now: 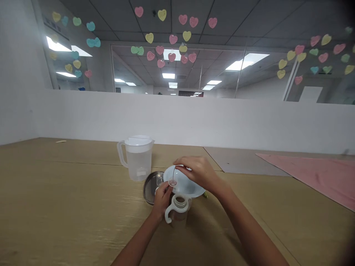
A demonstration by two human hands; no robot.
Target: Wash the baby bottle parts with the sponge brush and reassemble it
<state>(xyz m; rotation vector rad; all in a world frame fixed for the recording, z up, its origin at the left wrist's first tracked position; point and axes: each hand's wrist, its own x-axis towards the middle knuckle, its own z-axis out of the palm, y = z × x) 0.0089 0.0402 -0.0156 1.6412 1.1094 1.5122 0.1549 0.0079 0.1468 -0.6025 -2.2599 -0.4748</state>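
Observation:
My left hand (pixel 162 201) is closed on a small clear round piece (pixel 172 182), held up over the edge of the pale blue bowl (pixel 198 190). Above it, my right hand (pixel 196 170) pinches the top of a thin dark wire-like stick (pixel 174 173), whose lower end meets the clear piece; whether it passes inside I cannot tell. Just below my hands stands a clear bottle (pixel 179 218) with an uncapped neck and a white two-handled collar (pixel 180 209). Behind my left hand, a metal tray (pixel 148 193) holds a small clear item (pixel 159 178).
A translucent lidded pitcher (pixel 139 160) stands behind the tray. Something small and green (pixel 205 194) shows under the bowl's right side. A pink cloth (pixel 313 173) lies at the right. A low white wall (pixel 177 120) with glass above it borders the brown table (pixel 69 207).

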